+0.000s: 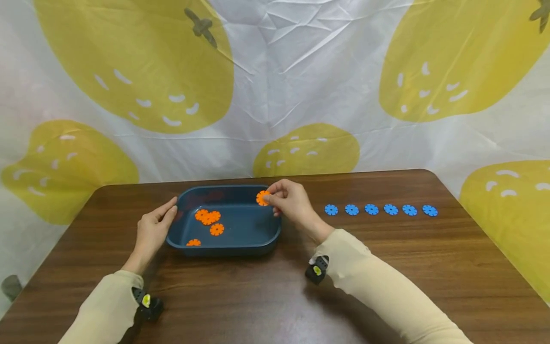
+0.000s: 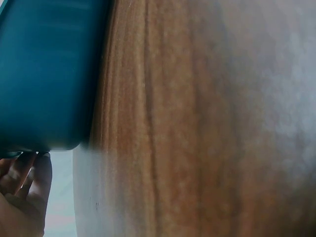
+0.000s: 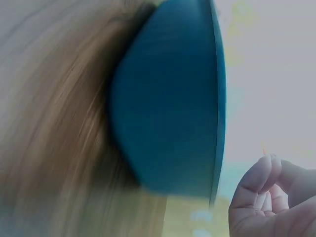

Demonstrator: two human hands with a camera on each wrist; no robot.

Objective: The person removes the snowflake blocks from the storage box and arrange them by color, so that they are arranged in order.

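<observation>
A dark blue tray (image 1: 247, 251) with rounded corners stands on the table. My left hand (image 1: 153, 229) touches its left end, extended fingers and thumb at the rim; in the left wrist view the fingertips meet the end wall. Between thumb and fingers, my right hand (image 1: 292, 203) pinches an orange notched disc (image 1: 262, 198) over the tray's back right corner. Only a thin orange edge of it shows above the fingertips in the right wrist view. Inside the tray lie several more orange notched discs (image 1: 216, 229), some overlapping, one partly hidden by the front wall.
Several blue notched discs (image 1: 371, 209) lie in a spaced row on the brown wooden table (image 1: 232, 296), right of the tray. Behind the table's back edge hangs a white cloth (image 1: 301, 95) with large yellow fruit shapes.
</observation>
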